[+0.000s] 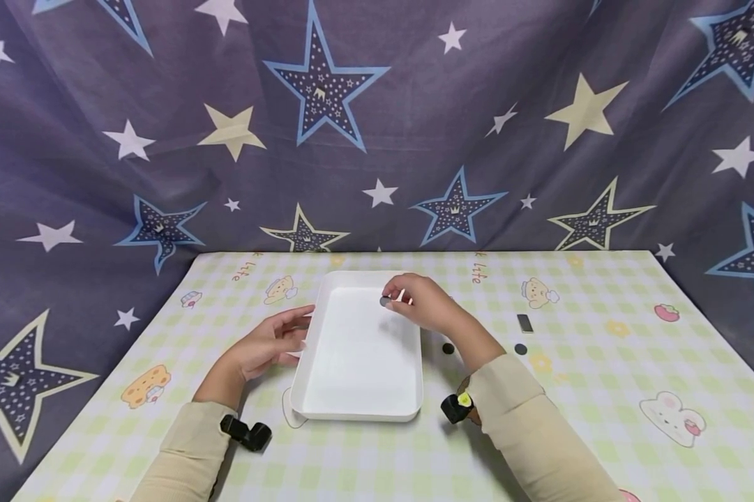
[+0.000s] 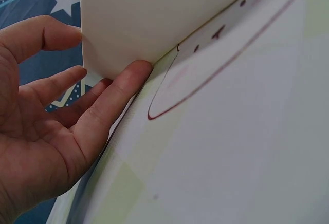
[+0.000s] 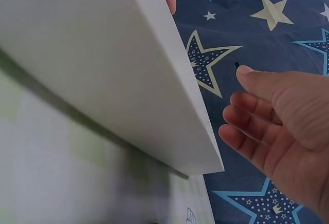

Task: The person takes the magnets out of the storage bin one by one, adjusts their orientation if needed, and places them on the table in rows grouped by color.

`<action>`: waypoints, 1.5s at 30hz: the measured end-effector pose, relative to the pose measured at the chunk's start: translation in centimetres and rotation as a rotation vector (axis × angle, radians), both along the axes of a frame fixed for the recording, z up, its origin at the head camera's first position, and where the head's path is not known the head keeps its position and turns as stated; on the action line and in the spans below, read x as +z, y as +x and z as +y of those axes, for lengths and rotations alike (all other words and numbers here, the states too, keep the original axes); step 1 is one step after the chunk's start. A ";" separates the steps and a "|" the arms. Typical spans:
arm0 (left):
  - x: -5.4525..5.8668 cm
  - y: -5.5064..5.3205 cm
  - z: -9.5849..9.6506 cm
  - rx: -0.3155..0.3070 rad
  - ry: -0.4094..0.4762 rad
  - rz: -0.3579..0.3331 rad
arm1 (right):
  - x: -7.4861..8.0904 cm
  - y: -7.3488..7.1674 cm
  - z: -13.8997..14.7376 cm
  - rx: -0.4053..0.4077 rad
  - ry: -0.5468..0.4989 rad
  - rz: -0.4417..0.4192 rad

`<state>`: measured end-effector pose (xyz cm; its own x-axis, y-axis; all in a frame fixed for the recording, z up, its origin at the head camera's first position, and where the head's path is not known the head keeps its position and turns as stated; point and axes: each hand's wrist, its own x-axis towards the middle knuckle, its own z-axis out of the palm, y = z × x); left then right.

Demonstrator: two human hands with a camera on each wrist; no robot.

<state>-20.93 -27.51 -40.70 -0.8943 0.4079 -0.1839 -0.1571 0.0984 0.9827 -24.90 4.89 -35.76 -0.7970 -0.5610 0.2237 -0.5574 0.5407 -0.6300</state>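
Observation:
A white rectangular tray (image 1: pixel 360 369) lies on the table, its long side running away from me. At its left wall is my left hand (image 1: pixel 270 343), fingers spread and loosely bent; in the left wrist view, fingertips (image 2: pixel 138 70) touch the outside of the wall low down, beside the tablecloth. Over the far right part of the tray, my right hand (image 1: pixel 423 301) pinches a small dark disc (image 1: pixel 385 301) between thumb and finger. In the right wrist view only the edge of this disc (image 3: pixel 237 65) shows at the thumb tip, above the tray's rim (image 3: pixel 198 111).
To the right of the tray lie two black discs, one nearer (image 1: pixel 448 348) and one farther right (image 1: pixel 520 348). A small dark rectangular piece (image 1: pixel 524 323) sits just behind them. A checked tablecloth (image 1: pixel 602 397) covers the table, and a starry curtain (image 1: pixel 402 125) hangs behind it.

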 end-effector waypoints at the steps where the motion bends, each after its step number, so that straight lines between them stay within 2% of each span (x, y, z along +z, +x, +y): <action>1: 0.0 0.0 0.0 0.002 -0.001 -0.001 | -0.1 0.1 0.1 0.001 -0.002 0.007; 10: 0.0 0.1 0.0 0.005 -0.003 -0.003 | -0.1 0.8 1.2 -0.012 -0.003 0.055; 23: -0.1 0.1 0.0 0.009 -0.006 -0.004 | 0.5 2.1 3.1 0.010 -0.028 0.137; 45: 0.0 0.1 0.1 0.020 -0.008 -0.011 | 0.2 3.6 6.4 -0.041 -0.042 0.243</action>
